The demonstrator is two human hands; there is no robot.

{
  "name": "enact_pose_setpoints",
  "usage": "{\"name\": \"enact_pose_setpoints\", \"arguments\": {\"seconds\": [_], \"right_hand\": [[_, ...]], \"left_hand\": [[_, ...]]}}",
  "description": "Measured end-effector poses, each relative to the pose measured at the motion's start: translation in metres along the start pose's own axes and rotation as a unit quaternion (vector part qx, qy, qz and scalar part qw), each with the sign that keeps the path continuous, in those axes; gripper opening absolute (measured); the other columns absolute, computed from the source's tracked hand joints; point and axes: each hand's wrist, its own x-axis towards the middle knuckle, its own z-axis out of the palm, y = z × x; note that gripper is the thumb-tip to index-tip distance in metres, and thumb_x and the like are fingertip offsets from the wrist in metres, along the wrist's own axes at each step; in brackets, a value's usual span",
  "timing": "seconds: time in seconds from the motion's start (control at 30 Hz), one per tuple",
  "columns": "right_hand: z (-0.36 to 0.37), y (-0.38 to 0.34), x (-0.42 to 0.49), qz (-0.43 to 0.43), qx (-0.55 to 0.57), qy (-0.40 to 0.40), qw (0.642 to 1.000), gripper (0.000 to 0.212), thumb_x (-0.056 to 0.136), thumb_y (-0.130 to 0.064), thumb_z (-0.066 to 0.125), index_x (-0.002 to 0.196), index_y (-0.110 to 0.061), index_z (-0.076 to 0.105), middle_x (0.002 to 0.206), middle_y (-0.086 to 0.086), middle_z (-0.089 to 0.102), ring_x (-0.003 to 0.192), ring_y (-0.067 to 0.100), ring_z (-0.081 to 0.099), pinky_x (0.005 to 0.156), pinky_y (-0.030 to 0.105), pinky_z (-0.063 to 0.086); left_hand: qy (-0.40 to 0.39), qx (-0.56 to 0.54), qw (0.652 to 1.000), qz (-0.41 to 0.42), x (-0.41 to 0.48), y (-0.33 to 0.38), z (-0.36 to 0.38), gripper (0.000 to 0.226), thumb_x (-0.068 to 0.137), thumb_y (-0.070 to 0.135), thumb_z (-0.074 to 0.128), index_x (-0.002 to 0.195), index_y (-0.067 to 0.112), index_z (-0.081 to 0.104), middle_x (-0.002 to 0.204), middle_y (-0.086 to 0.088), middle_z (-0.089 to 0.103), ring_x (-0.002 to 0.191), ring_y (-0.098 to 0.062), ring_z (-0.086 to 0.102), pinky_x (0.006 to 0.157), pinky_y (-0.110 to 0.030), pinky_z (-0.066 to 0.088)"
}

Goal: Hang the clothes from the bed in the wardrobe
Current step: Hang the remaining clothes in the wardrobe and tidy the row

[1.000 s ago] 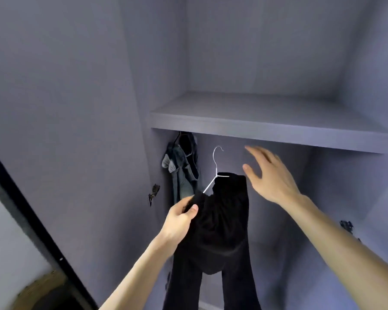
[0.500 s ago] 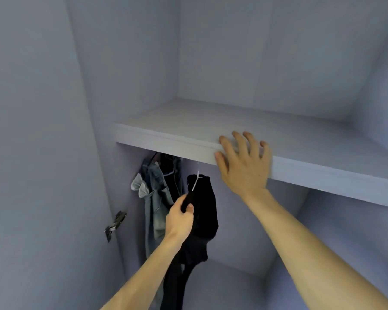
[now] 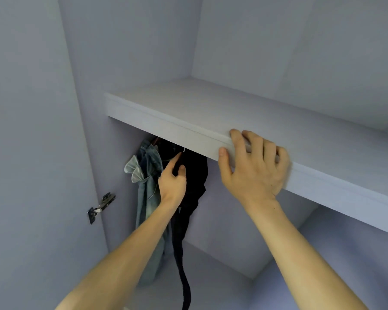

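Black garment (image 3: 196,175) dangles straight below pinching left hand (image 3: 172,186), hook (image 3: 184,150) just above its fingertips (image 3: 182,170); right hand (image 3: 253,171) clasps shelf (image 3: 166,113) edge.

The wardrobe (image 3: 132,52) is a plain pale lavender-grey, its shelf (image 3: 188,133) a lighter plain grey-white, the hinge (image 3: 101,206) silver metal, the garment (image 3: 196,175) under the shelf's left end solid black, and the denim (image 3: 148,198) beside it faded blue with paler washed streaks.
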Motion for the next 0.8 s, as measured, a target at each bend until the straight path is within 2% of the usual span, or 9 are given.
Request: {"name": "enact_pose_setpoints", "arguments": {"seconds": [0.07,0.13,0.2,0.33,0.43,0.47,0.57,0.67,0.8], "right_hand": [[0.001,-0.001,0.0,0.001,-0.003,0.007,1.0,0.036,0.094,-0.048,0.05,0.118,-0.028,0.067,0.114,-0.003,0.068,0.097,0.02,0.051,0.085,0.038,0.037],[0.002,-0.001,0.001,0.002,-0.003,0.012,1.0,0.036,0.094,-0.048,0.05,0.118,-0.028,0.067,0.114,-0.003,0.068,0.097,0.02,0.052,0.086,0.038,0.037],[0.003,0.0,0.0,0.001,-0.006,0.015,1.0,0.036,0.094,-0.049,0.049,0.118,-0.028,0.067,0.114,-0.003,0.068,0.097,0.02,0.053,0.086,0.038,0.037],[0.005,0.0,0.0,-0.002,-0.009,0.022,1.0,0.036,0.094,-0.049,0.05,0.117,-0.028,0.068,0.114,-0.003,0.068,0.098,0.02,0.053,0.086,0.038,0.036],[0.006,-0.001,0.0,0.001,-0.008,0.028,1.0,0.035,0.093,-0.048,0.05,0.115,-0.028,0.068,0.113,-0.003,0.068,0.097,0.019,0.053,0.085,0.038,0.036],[0.007,-0.001,0.0,0.002,-0.008,0.028,1.0,0.035,0.093,-0.048,0.051,0.115,-0.028,0.068,0.112,-0.003,0.068,0.097,0.019,0.054,0.085,0.038,0.036],[0.008,-0.001,0.0,0.003,-0.008,0.026,1.0,0.036,0.093,-0.049,0.05,0.115,-0.028,0.069,0.111,-0.003,0.068,0.098,0.019,0.053,0.086,0.038,0.036],[0.009,0.0,-0.001,0.003,-0.008,0.031,0.999,0.036,0.092,-0.048,0.05,0.114,-0.027,0.069,0.11,-0.002,0.068,0.098,0.019,0.052,0.086,0.038,0.036],[0.009,0.001,0.0,0.003,-0.006,0.027,1.0,0.037,0.093,-0.048,0.049,0.114,-0.026,0.069,0.11,-0.002,0.068,0.098,0.019,0.051,0.085,0.039,0.036]], "left_hand": [[0.005,0.02,1.0,-0.001,0.011,-0.001,0.005,0.044,0.099,0.013,0.05,0.14,0.029,0.055,0.081,0.028,0.052,0.057,0.025,0.049,0.057,0.003,0.037],[0.01,0.035,0.999,-0.012,0.02,-0.002,0.011,0.044,0.099,0.015,0.05,0.141,0.029,0.054,0.08,0.024,0.054,0.058,0.011,0.056,0.054,-0.001,0.041],[0.01,0.048,0.998,-0.027,0.029,-0.002,0.018,0.045,0.1,0.015,0.048,0.143,0.027,0.051,0.085,0.018,0.058,0.06,0.0,0.054,0.053,-0.008,0.041],[-0.005,0.102,0.994,-0.044,0.051,-0.011,0.022,0.046,0.101,0.015,0.046,0.146,0.024,0.048,0.108,-0.002,0.066,0.065,0.001,0.047,0.076,-0.023,0.041],[-0.018,0.157,0.987,-0.042,0.063,-0.029,0.014,0.046,0.101,0.019,0.045,0.145,0.033,0.048,0.122,-0.008,0.066,0.086,-0.018,0.058,0.082,-0.029,0.046],[-0.018,0.171,0.984,-0.044,0.066,-0.036,0.011,0.047,0.101,0.02,0.044,0.144,0.036,0.048,0.123,-0.008,0.066,0.092,-0.021,0.059,0.083,-0.031,0.047],[-0.02,0.206,0.978,-0.036,0.075,-0.047,0.004,0.048,0.101,0.019,0.042,0.144,0.04,0.047,0.115,-0.01,0.068,0.089,-0.025,0.06,0.08,-0.034,0.049],[-0.017,0.217,0.976,-0.029,0.082,-0.048,0.002,0.049,0.101,0.014,0.042,0.145,0.035,0.048,0.117,-0.014,0.066,0.094,-0.03,0.06,0.079,-0.033,0.046],[0.008,0.234,0.972,-0.018,0.094,-0.047,-0.011,0.047,0.102,0.01,0.041,0.146,0.027,0.048,0.125,-0.019,0.064,0.115,-0.039,0.058,0.095,-0.04,0.046]]}}
